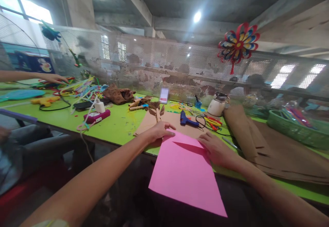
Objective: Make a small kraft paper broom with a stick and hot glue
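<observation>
A sheet of pink paper [185,175] hangs over the table's front edge, its far end bent over into a flap. My left hand [161,132] pinches the far left corner of this sheet between thumb and fingers. At the right side of the flap, my right hand [214,148] grips the paper, with its thumb hidden. Just beyond the sheet lies brown cardboard [171,119]. A blue glue gun [189,120] rests on it, and a brown paper piece with a fringed top [156,110] lies near my left hand.
A magenta power strip [97,117] with a white plug stands left on the green table [118,124]. Another person's hand [55,79] reaches over colourful strips, near a yellow glue gun [45,100]. Rightward are a kettle [216,106], brown paper [282,148] and a green basket [295,129].
</observation>
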### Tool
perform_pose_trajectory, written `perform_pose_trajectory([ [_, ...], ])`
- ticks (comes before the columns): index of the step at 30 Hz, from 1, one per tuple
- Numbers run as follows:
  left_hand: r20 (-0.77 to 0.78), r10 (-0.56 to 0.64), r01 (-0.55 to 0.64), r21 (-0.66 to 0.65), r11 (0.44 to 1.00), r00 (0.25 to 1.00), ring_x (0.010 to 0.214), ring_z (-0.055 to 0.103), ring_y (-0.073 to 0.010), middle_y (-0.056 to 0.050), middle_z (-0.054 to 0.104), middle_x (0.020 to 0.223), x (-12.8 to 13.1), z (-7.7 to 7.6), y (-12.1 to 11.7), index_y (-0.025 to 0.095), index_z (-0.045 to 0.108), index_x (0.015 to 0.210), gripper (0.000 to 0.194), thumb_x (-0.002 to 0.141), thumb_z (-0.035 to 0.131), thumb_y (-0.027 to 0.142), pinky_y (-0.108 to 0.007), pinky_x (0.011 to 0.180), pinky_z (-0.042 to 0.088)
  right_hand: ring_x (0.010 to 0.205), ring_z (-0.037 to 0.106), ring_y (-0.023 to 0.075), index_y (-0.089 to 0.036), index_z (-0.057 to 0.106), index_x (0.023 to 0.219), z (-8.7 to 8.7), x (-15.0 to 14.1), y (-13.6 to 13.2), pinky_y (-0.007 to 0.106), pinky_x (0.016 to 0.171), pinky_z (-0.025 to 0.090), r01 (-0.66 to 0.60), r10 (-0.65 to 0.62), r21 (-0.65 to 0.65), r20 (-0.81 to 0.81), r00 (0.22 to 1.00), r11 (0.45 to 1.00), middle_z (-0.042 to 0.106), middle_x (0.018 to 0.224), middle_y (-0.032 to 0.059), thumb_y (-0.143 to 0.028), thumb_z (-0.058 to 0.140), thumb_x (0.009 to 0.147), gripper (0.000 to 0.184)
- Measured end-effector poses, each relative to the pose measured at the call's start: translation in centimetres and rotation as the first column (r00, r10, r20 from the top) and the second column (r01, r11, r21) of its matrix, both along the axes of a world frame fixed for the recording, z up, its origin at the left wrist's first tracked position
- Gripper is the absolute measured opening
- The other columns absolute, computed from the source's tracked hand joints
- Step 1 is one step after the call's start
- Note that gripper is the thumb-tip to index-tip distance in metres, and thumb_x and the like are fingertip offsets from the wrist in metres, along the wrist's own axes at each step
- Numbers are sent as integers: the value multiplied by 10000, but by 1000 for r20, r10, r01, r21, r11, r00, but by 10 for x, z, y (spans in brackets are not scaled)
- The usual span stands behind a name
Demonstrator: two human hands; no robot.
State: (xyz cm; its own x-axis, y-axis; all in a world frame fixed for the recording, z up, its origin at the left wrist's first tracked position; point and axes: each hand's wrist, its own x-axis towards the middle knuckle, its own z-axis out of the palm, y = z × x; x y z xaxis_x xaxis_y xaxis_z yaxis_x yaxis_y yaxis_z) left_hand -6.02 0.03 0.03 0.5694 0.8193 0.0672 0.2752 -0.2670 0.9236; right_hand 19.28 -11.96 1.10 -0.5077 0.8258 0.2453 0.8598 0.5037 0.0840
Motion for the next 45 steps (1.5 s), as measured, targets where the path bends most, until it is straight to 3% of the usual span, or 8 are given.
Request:
perform_pose_trajectory([
  [4,73,-70,73,-35,997,995,580,491,-86,3,575,704,-2,0,-3,108,638,961,391,602,698,250,-205,538,386,976,526,226,-187,566,1142,38,-1,11,322,809,407,-27,-69,-331,-274,959,943,576,1150,92,-322,487,802,374],
  [9,196,-140,153,-48,987,971,600,515,-92,-6,590,738,-2,3,-12,129,603,1055,490,610,712,303,-208,552,391,624,517,161,-148,642,744,49,-31,42,257,573,353,30,-137,-445,-209,968,895,618,703,42,-506,306,870,507],
  [17,122,-68,66,26,997,990,522,455,-76,30,520,611,-3,0,-7,114,635,999,462,588,719,307,-183,467,317,531,491,134,-163,594,617,7,-62,41,257,506,207,225,-224,-8,-150,963,974,615,596,51,-492,321,894,509],
  [22,174,-42,67,-137,988,984,458,409,-63,58,471,544,1,-6,-5,113,606,995,513,537,748,295,-189,447,297,567,536,150,-181,587,628,-14,-55,41,263,525,217,269,-252,127,-135,958,955,640,620,64,-478,343,896,469],
  [25,219,-43,85,-189,978,975,435,384,-56,50,473,521,0,-7,-6,111,596,798,361,571,719,362,-189,436,272,552,531,147,-179,579,626,-19,-53,41,270,526,210,269,-243,176,-155,957,947,633,610,63,-481,343,896,469],
  [29,205,-44,69,-118,991,978,408,350,-52,57,441,462,-2,-5,-6,128,523,622,319,587,697,394,-188,412,223,558,521,143,-170,576,654,-14,-56,42,269,524,208,230,-197,175,-189,962,957,622,608,58,-485,362,888,447],
  [38,176,28,-22,-37,999,984,393,352,-52,67,437,452,-4,-3,-5,130,555,660,313,593,688,404,-192,400,243,491,399,98,-150,568,637,-7,-74,57,251,483,195,132,-100,87,-306,947,987,590,603,39,-461,376,883,440],
  [45,275,6,38,-154,987,961,375,312,-38,79,408,434,-1,-1,-7,137,503,598,337,538,725,385,-190,385,196,491,347,84,-158,475,540,-2,-61,57,234,472,203,91,-110,-64,-424,899,994,469,519,-23,-497,414,842,457],
])
